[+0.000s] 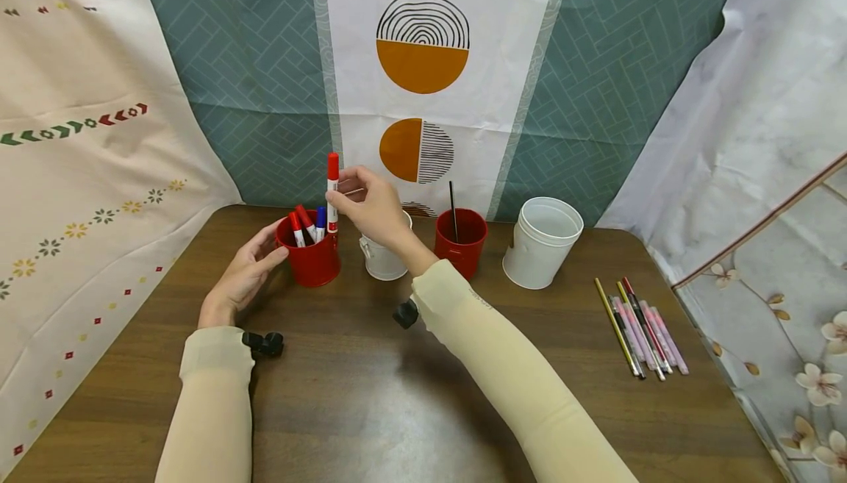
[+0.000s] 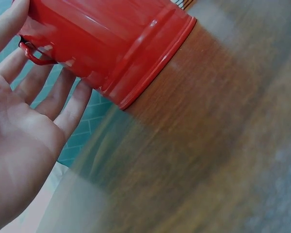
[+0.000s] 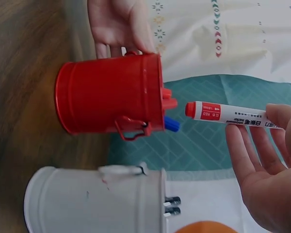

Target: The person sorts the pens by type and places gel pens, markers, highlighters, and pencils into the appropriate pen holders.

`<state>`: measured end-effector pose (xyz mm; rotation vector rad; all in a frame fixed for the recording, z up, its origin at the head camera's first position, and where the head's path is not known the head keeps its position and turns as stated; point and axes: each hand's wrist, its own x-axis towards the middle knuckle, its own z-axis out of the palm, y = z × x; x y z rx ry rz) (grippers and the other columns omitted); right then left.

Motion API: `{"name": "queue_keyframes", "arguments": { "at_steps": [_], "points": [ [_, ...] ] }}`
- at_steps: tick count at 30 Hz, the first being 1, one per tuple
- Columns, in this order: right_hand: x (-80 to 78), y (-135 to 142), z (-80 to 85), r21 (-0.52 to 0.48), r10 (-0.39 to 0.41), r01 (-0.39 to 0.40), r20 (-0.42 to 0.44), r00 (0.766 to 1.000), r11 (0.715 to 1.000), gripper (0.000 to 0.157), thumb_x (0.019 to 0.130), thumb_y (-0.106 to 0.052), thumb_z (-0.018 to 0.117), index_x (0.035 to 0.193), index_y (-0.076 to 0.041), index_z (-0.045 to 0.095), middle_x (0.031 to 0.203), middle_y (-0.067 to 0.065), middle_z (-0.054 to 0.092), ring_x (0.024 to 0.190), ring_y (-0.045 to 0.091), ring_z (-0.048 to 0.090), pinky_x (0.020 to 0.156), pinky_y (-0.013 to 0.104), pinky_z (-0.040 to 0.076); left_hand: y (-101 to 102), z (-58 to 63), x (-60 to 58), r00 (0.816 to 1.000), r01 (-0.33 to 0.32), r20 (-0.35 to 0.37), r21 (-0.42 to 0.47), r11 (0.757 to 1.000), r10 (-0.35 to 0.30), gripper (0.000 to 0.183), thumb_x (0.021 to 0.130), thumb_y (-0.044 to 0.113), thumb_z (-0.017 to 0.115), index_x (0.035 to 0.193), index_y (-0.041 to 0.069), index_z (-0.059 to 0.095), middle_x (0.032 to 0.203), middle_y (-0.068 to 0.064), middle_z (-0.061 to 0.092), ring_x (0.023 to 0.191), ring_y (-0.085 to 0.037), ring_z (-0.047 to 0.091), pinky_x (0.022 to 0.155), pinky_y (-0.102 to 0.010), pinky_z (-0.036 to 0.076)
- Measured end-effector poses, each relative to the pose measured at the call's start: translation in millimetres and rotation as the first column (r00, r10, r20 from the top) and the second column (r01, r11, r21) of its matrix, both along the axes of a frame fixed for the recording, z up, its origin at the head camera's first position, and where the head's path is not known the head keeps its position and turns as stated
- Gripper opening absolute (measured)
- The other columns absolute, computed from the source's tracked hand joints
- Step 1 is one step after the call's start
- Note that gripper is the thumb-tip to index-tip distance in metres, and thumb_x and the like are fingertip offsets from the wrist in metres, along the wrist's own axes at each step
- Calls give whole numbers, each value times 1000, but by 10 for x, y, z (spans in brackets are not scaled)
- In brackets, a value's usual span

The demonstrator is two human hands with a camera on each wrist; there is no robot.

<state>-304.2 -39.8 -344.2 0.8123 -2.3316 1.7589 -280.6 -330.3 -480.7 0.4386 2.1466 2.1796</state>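
Between thumb and fingers, my right hand (image 1: pixel 373 204) pinches a red whiteboard marker (image 1: pixel 333 192) upright. Its lower end is at the rim of a red bucket (image 1: pixel 316 266) in the head view. A gap shows between marker and rim in the right wrist view. My left hand (image 1: pixel 248 273) holds that bucket at its left side, thumb toward the front and fingers spread on the wall (image 2: pixel 53 92). Inside the bucket stand two red-capped markers (image 1: pixel 304 218) and a blue-capped marker (image 3: pixel 171 124).
A white bucket (image 3: pixel 97 199) with dark-tipped items stands right of the red one, partly behind my right hand. Farther right are another red bucket (image 1: pixel 456 255) with a thin black stick (image 1: pixel 453 207) and a larger white bucket (image 1: pixel 539 248). Pencils and pink pens (image 1: pixel 638 332) lie at right.
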Motion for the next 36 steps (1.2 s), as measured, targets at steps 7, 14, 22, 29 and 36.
{"name": "queue_keyframes", "arguments": {
  "at_steps": [7,14,22,29,36],
  "points": [
    [-42,-208,-114,-25,1,-1,-12,1000,1000,29,99,-15,77,125,-5,69,109,9,76,91,16,73,81,22,61,-6,-8,-7,1000,6,-7,19,1000,-6,62,110,7,55,167,15,33,160,-1,43,140,-12,43,107,-14,45],
    [-47,-339,-220,27,-1,1,-32,999,1000,29,100,-15,75,127,-4,69,111,9,77,90,14,73,81,18,60,-20,-12,-3,1000,9,-11,26,1000,-9,61,110,7,54,167,15,34,158,0,44,139,-12,43,107,-15,46],
    [-94,-409,-323,108,-16,18,-17,1000,994,27,100,-16,76,124,-5,70,110,8,78,87,10,71,78,16,58,-15,-9,-10,1000,8,-2,5,1000,-8,62,110,9,56,167,16,33,159,-1,43,140,-13,43,107,-14,45],
    [-100,-420,-371,142,-3,2,8,1000,990,27,100,-14,76,124,-3,70,110,9,78,90,12,72,80,16,58,-7,7,-2,1000,13,-4,6,1000,-13,62,110,9,55,168,15,32,161,-2,42,142,-13,42,108,-13,45],
    [-97,-422,-382,147,-15,14,8,1000,989,25,100,-14,75,124,-6,71,112,7,79,93,11,74,82,15,58,-13,1,1,1000,16,-6,17,1000,-16,62,110,8,55,167,15,32,160,-1,43,141,-12,42,108,-13,44]
  ]
}}
